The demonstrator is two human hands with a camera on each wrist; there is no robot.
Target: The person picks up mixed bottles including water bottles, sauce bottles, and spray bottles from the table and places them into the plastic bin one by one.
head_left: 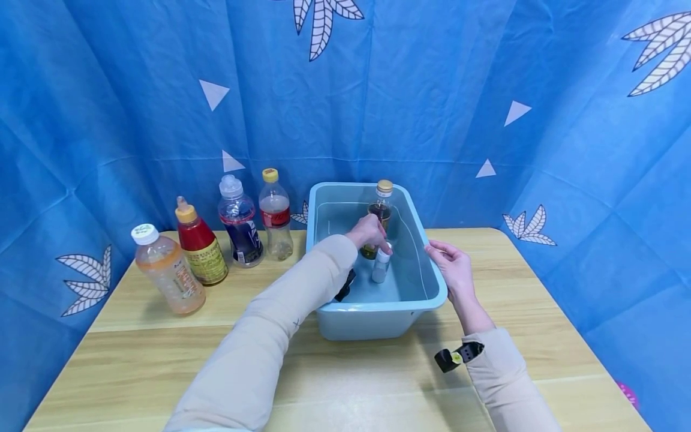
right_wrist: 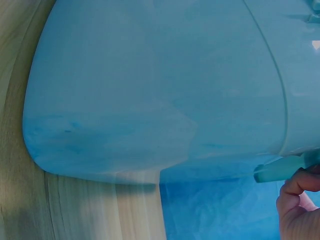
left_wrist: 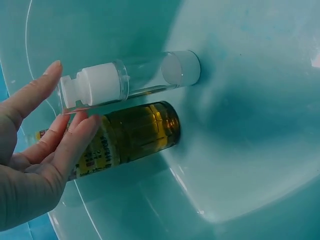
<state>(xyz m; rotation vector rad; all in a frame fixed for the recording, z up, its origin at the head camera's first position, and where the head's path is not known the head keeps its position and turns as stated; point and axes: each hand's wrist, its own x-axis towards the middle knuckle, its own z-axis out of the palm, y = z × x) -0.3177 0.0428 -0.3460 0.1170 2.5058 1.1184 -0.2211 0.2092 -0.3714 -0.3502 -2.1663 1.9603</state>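
Note:
In the head view my left hand point(head_left: 369, 233) reaches down into a light blue plastic tub point(head_left: 372, 306). Its thumb and fingertips pinch the top of a small clear pump bottle point(left_wrist: 145, 75) with a white head, which stands upright on the tub floor. Close beside that bottle is a glass bottle point(left_wrist: 142, 127) of dark yellow-brown liquid, partly hidden behind my fingers in the left wrist view. My right hand point(head_left: 452, 264) grips the tub's right rim point(right_wrist: 280, 170); only part of it shows in the right wrist view.
On the wooden table point(head_left: 372, 384), left of the tub, stand an orange-tinted bottle point(head_left: 170, 273), a red squeeze bottle point(head_left: 202, 246), a dark-labelled sports bottle point(head_left: 242, 225) and a yellow-capped cola bottle point(head_left: 276, 219). A blue patterned curtain point(head_left: 421, 90) hangs behind.

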